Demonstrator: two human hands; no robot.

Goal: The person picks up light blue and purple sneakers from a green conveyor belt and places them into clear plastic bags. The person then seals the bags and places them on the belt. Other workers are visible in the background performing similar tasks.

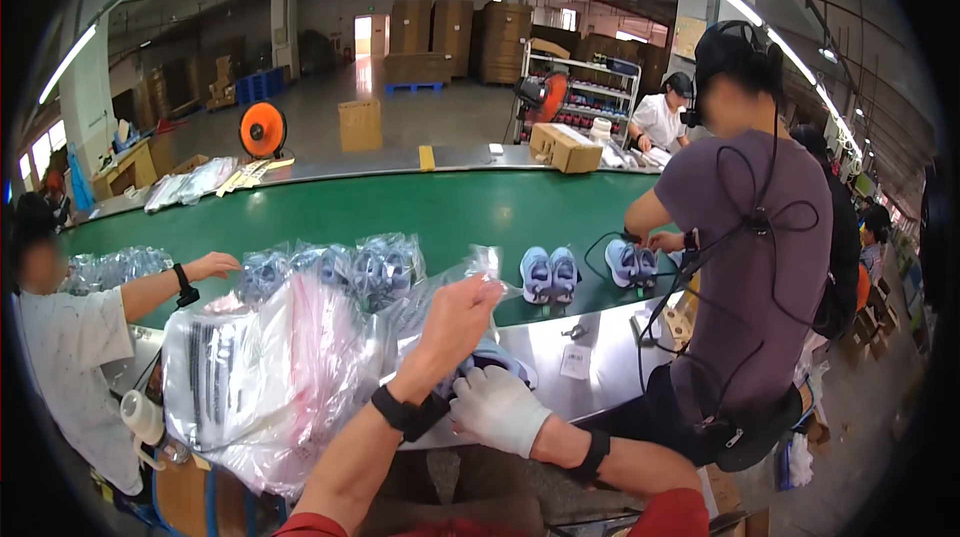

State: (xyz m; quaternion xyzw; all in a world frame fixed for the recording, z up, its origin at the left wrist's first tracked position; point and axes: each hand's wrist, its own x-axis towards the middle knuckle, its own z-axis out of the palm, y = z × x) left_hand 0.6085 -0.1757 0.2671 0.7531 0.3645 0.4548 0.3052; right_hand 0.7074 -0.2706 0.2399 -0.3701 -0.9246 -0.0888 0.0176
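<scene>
My bare left hand [462, 315] is raised, its fingers pinched on a clear plastic bag [425, 299] whose edge sticks up past the fingertips. Below it, my right hand [497, 411], in a white glove, is closed over a light blue shoe [492, 352] at the near edge of the metal table. Part of the shoe is hidden behind the glove and my left wrist. A thick stack of clear plastic bags [285, 377] lies just left of my arms. Beyond my hands, an unbagged pair of light blue shoes [549, 277] stands on the green conveyor belt.
Several bagged shoes [385, 265] sit on the green belt [450, 207] at the left. A co-worker [755, 237] on the right reaches toward another pair of shoes [630, 263]. From the left comes another person's arm [165, 287]. A white tag [575, 361] lies on the metal table.
</scene>
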